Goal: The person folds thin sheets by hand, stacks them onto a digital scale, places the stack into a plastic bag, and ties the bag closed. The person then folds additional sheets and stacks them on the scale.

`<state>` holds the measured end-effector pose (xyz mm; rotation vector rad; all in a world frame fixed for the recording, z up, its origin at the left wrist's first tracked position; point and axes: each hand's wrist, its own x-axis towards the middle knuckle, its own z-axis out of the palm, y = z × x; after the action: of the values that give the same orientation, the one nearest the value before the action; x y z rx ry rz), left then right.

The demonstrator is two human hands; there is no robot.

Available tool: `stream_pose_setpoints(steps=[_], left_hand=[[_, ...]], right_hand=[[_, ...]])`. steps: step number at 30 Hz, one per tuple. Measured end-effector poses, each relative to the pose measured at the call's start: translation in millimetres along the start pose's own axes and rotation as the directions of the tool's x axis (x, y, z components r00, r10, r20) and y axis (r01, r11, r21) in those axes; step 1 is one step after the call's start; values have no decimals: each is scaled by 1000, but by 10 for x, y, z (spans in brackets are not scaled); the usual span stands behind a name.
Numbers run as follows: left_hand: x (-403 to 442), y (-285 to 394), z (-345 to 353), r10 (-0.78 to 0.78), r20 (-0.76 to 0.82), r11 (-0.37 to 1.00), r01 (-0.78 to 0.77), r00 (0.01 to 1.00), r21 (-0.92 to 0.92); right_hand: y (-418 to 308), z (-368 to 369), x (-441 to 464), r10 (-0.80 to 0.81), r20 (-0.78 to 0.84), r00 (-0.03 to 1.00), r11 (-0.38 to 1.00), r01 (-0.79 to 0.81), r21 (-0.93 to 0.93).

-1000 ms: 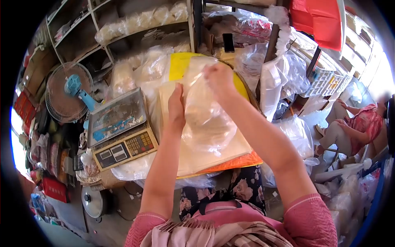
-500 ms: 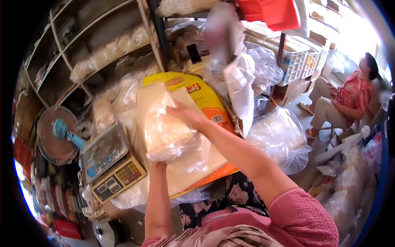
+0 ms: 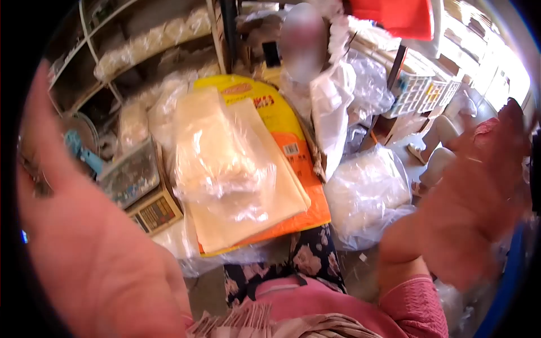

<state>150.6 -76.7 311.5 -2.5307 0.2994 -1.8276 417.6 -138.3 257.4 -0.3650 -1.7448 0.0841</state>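
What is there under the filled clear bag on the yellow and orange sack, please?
Flat pale sheets, which lie on the sack. Whatever else the bag covers cannot be seen.

Two hands (image 3: 107, 259), one fan (image 3: 74, 142), one scale (image 3: 155, 212), one phone (image 3: 271, 54), one yellow-orange sack (image 3: 293, 121).

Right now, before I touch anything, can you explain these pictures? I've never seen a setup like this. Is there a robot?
No robot here: these are a person's bare hands, and every picture comes from one camera worn on that person's head, looking forward and down. The left hand and the right hand are raised close to the camera, so they look huge and blurred; neither visibly holds anything. Between them, a clear plastic bag with pale contents lies on cream-coloured sheets, over a yellow and orange sack. A weighing scale stands to the left.
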Motion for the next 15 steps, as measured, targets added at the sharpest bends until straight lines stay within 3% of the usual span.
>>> stream_pose_setpoints(steps=[4, 9, 13, 15], left_hand=[[109, -4, 155, 89, 25, 996, -90, 996, 25], [164, -71, 171, 118, -30, 984, -113, 993, 138], [252, -92, 175, 103, -28, 973, -95, 994, 212], [290, -118, 166, 116, -22, 961, -107, 993, 255]], right_hand=[[-246, -268, 100, 60, 295, 954, 983, -109, 151], [-315, -376, 53, 179, 382, 907, 929, -283, 237], [-491, -315, -40, 28, 246, 969, 892, -135, 431], [-324, -157, 22, -147, 197, 969, 856, 25, 516]])
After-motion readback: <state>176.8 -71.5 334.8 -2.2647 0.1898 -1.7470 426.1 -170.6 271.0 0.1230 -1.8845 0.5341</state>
